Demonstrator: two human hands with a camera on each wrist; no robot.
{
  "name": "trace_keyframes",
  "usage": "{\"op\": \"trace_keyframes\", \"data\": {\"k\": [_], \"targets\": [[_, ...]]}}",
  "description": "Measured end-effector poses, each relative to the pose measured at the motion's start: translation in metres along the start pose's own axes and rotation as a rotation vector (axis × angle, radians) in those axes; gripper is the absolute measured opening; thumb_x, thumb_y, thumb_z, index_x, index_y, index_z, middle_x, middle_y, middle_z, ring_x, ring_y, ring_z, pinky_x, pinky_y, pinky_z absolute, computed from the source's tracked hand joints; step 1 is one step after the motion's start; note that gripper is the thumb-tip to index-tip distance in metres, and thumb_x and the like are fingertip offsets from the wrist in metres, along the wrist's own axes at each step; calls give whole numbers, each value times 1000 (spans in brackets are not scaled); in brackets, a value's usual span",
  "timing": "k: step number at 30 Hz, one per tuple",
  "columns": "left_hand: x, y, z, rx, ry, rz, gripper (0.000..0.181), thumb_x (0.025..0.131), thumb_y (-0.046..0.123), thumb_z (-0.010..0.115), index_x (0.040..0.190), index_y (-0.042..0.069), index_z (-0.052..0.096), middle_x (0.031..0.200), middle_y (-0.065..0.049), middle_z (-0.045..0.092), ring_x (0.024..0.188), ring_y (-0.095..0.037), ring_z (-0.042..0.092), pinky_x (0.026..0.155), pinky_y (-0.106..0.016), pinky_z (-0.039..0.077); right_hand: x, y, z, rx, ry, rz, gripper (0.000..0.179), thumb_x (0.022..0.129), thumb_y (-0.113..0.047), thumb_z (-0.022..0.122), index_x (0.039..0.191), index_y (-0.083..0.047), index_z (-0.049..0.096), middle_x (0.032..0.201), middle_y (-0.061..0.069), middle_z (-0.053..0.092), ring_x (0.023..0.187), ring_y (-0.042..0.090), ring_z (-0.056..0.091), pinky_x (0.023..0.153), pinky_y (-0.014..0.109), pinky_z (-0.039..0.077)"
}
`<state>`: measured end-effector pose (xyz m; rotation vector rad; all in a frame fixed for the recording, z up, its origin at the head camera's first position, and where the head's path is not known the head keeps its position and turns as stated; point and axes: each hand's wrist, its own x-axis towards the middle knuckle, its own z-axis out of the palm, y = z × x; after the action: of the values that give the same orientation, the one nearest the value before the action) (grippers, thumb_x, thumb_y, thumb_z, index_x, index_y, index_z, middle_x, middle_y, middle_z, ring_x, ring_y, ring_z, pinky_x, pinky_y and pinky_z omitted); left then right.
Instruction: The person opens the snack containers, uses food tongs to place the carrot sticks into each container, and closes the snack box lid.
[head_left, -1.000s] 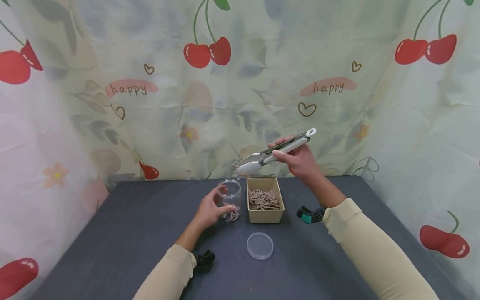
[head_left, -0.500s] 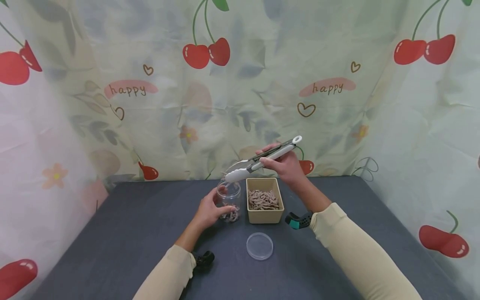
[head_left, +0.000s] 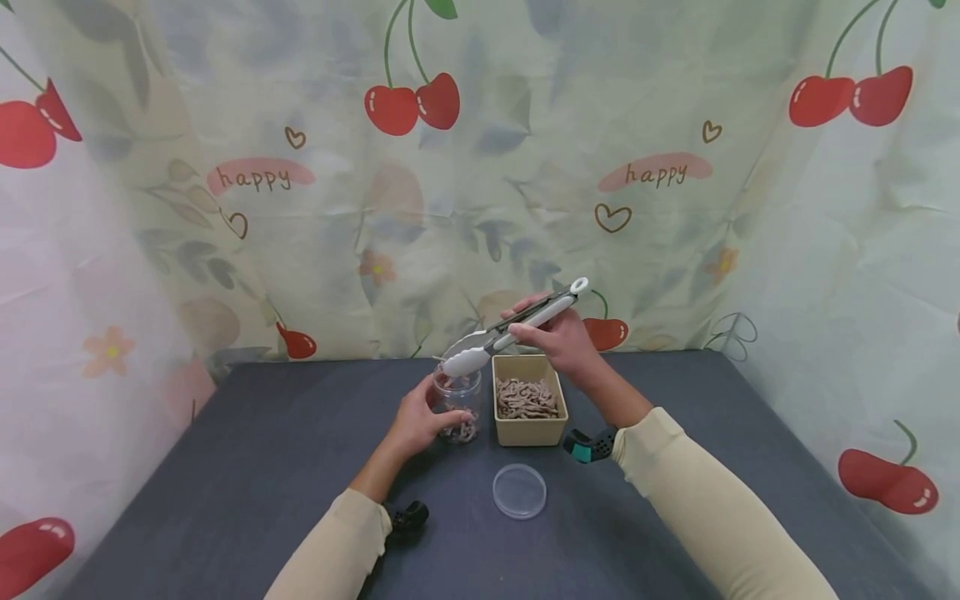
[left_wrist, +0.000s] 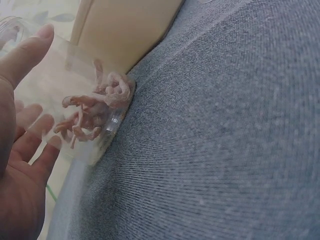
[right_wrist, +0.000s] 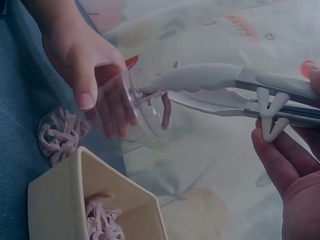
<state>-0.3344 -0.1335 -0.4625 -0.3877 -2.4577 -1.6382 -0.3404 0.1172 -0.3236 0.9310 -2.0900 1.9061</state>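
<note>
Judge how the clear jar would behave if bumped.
The clear jar is probably light for its size, with just a small heap of strips at its bottom. Bumped, it may shift, though the left hand around it should help. On its side, its round wall might let it roll.

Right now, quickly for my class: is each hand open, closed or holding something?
Left hand: holding the clear jar, thumb and fingers round it.
Right hand: holding the tongs.

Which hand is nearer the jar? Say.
Left: the left hand holds the clear jar; the right hand is higher and right of it, holding tongs at its mouth.
</note>
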Motion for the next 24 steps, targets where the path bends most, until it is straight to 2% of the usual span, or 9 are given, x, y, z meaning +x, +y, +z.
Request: {"op": "trace_keyframes", "data": {"k": [7, 12, 19, 24], "targets": [[0, -1, 1, -17, 5, 4, 76, 70, 23, 89, 134, 5, 51, 118, -12, 63, 111, -28, 60, 94, -45, 47, -2, 5, 5, -12, -31, 0, 28, 87, 5, 68, 112, 11, 59, 112, 28, 65, 93, 16, 68, 74, 28, 55], [0, 0, 1, -13, 3, 24, 68, 70, 20, 89, 127, 5, 55, 111, -11, 66, 105, -26, 62, 91, -44, 49, -3, 8, 5, -35, -40, 13, 27, 87, 4, 69, 112, 9, 60, 112, 27, 65, 94, 16, 68, 76, 28, 55], [0, -1, 1, 8, 14, 20, 82, 70, 21, 89, 138, 3, 48, 120, -12, 63, 112, -26, 60, 95, -44, 46, -4, 7, 3, -16, -26, 29, 30, 86, 3, 71, 114, 8, 59, 114, 28, 64, 98, 23, 68, 79, 29, 54], [0, -1, 0, 2, 8, 16, 79, 70, 19, 89, 137, 4, 49, 122, -13, 62, 114, -28, 59, 96, -44, 46, -4, 3, -1, -5, -11, 34, 31, 87, 3, 70, 115, 10, 58, 116, 30, 63, 100, 25, 67, 81, 28, 54]]}}
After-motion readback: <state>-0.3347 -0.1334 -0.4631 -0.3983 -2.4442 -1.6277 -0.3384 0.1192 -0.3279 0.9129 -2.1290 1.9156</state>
